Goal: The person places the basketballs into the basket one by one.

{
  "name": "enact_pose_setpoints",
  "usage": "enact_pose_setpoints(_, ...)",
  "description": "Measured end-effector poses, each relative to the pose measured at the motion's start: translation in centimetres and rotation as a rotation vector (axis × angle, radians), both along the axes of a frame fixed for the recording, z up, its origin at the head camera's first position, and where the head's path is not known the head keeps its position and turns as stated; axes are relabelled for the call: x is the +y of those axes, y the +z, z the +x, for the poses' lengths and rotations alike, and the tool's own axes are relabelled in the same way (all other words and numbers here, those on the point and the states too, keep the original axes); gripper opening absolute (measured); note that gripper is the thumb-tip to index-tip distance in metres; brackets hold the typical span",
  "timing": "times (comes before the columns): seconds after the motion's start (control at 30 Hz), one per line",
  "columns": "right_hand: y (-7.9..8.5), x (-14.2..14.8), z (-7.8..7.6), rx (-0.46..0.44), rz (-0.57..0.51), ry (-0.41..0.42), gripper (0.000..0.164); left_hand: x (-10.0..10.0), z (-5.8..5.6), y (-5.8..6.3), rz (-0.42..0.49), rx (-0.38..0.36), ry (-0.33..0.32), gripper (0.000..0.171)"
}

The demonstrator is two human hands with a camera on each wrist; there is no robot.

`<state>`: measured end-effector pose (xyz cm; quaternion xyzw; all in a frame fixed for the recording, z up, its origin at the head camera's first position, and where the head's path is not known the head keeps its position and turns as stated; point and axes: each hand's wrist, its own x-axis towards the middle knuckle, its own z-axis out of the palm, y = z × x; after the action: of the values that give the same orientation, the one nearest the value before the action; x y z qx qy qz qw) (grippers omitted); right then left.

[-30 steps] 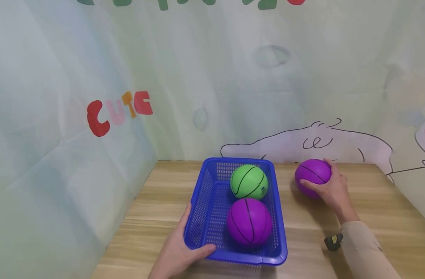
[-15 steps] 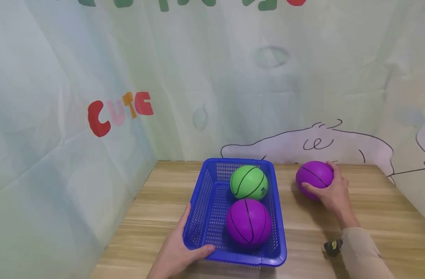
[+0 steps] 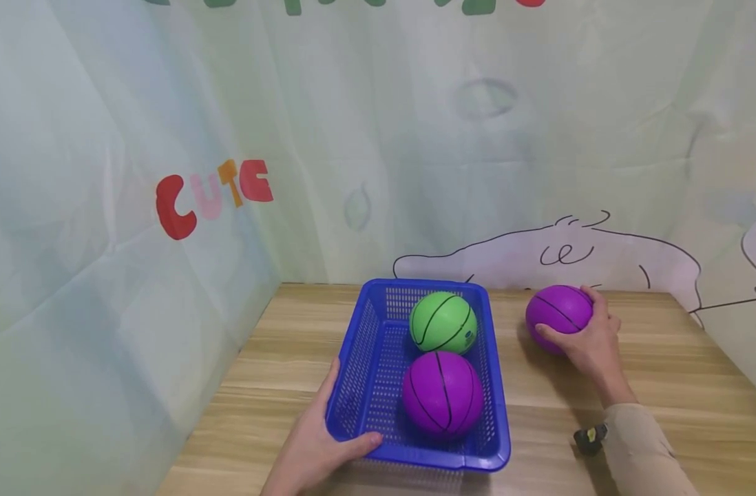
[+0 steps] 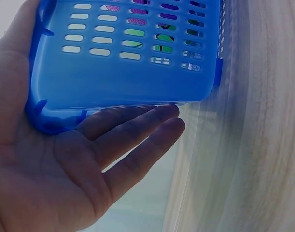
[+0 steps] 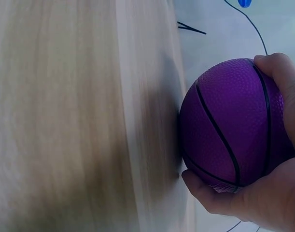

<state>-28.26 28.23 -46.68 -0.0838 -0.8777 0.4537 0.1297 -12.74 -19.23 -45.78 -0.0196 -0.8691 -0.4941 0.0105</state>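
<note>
In the head view, a blue plastic basket (image 3: 373, 386) with slotted walls stands on the wooden table. Inside it, along the right side, are a green toy basketball (image 3: 443, 322) and, nearer the front, a purple toy basketball (image 3: 443, 395). My left hand (image 3: 312, 441) holds the basket's front left corner, thumb over the front rim. The left wrist view has its fingers (image 4: 137, 159) stretched along the outer wall. To the right of the basket, my right hand (image 3: 591, 341) grips a second purple basketball (image 5: 229, 125), thumb and fingers spread on opposite sides, close against the tabletop.
A printed cloth (image 3: 378, 138) hangs behind the wooden table (image 3: 273, 358) and along its left side. Below the right sleeve (image 3: 641, 448), a small black object (image 3: 590, 439) shows at the wrist. Bare tabletop lies between the basket and the right-hand ball.
The right hand and its purple basketball have shifted very slightly to the right since a second ago. The left hand, the basket and the two balls inside have stayed put.
</note>
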Motion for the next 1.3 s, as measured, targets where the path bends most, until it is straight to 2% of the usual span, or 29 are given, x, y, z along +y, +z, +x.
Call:
enact_pose_setpoints(0.2,-0.2,-0.2,0.1,0.010,-0.014,-0.005,0.128,0.0,0.3,-0.2,-0.002,0.003,0.007,0.140)
enact_pose_setpoints(0.4,-0.5,0.4,0.3,0.060,-0.139,-0.033,0.122,0.0,0.4,-0.4,-0.003,0.006,0.007,0.140)
enact_pose_setpoints(0.6,0.0,0.4,0.7,0.061,-0.221,-0.028,0.123,0.0,0.4,-0.6,0.015,0.009,-0.003,0.141)
enact_pose_setpoints(0.73,1.6,-0.3,0.9,0.102,-0.270,-0.019,0.122,-0.1,0.4,-0.5,0.026,0.034,-0.018,0.140)
enact_pose_setpoints(0.93,5.0,-1.7,1.6,0.166,-0.296,0.008,0.118,-0.2,0.4,-0.1,0.030,0.022,-0.015,0.141)
enact_pose_setpoints(1.13,8.0,-3.2,2.5,0.219,-0.275,0.093,0.115,-0.2,0.2,0.0,0.000,0.012,0.007,0.143)
enact_pose_setpoints(1.3,10.2,-4.8,3.5,0.238,-0.234,0.172,0.115,-0.2,0.2,-0.1,-0.007,0.025,-0.005,0.143)
